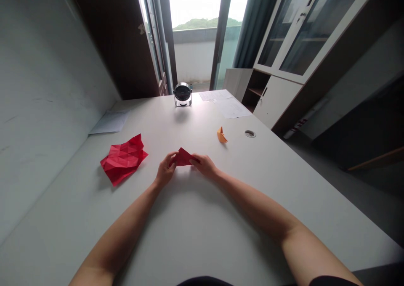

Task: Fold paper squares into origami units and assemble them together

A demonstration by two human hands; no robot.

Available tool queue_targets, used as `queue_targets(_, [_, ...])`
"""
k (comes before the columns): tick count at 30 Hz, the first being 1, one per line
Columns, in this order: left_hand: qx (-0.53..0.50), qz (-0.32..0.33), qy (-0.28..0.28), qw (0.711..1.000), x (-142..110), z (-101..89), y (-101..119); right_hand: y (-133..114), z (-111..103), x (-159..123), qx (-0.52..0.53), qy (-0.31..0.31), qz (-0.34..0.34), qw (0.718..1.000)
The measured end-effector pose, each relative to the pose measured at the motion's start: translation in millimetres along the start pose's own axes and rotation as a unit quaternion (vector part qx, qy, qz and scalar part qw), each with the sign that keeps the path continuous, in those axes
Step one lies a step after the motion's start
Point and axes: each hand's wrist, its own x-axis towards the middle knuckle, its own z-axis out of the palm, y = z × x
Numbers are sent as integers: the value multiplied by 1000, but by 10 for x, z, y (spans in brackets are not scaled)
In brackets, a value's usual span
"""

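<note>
Between my two hands is a small folded red paper (183, 157), its pointed corner facing away from me. My left hand (166, 168) grips its left end, thumb and fingers closed on the edge. On the other end, my right hand (204, 165) pinches the paper, with the fingertips partly hidden. The paper is held just over the white table (202, 227). To the left lies a larger creased sheet of red paper (124, 157), crumpled and partly raised. An orange folded paper figure (221, 135) stands beyond my right hand.
A roll of tape (250, 133) lies near the table's right edge. A round black device on a silver stand (182, 94) is at the far edge. Paper sheets (232, 108) lie at the back right, and more papers (110, 122) by the left wall.
</note>
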Motion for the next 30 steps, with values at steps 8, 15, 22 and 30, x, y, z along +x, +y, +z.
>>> queue_targets(8, [43, -4, -15, 999, 20, -31, -35, -126, -49, -22, 12, -37, -15, 999])
queue_targets(15, [37, -12, -52, 998, 24, -31, -139, -85, -26, -21, -51, -43, -19, 998])
queue_targets(22, [90, 1, -60, 994, -6, -32, -64, -55, 18, -25, -128, -46, -70, 988])
queue_targets(30, [301, 55, -117, 945, -79, 40, 65, -91, -3, -37, -160, -20, -94, 982])
